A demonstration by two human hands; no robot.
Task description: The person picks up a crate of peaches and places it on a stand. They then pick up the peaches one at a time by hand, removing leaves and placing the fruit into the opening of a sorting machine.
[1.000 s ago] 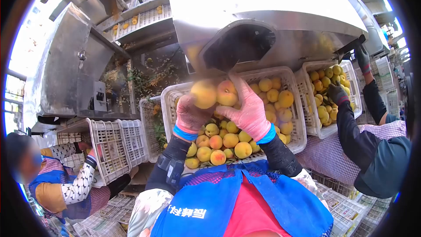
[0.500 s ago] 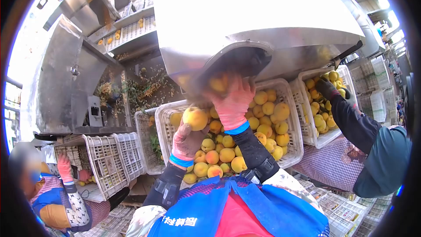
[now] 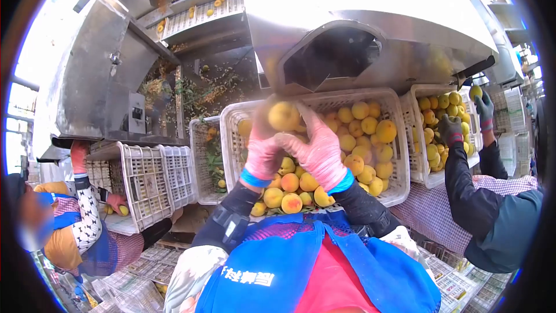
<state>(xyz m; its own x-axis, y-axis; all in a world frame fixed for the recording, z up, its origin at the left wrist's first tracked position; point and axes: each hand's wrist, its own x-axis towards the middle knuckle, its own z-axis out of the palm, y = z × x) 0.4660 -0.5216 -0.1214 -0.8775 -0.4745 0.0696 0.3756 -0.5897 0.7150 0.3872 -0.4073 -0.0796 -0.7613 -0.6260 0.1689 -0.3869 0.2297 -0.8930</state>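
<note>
Blurred gloved fingers of the left hand (image 3: 262, 155) are clamped on a peach (image 3: 284, 116); whether the right hand (image 3: 318, 153), just beside it, grips anything cannot be told. The peach is by the crate's (image 3: 403, 165) far edge, above other peaches (image 3: 291, 203).

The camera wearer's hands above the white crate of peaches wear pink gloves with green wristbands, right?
Not quite: the wristbands are blue, as the head view shows. The left hand and right hand do wear pink gloves above the white crate of peaches.
</note>
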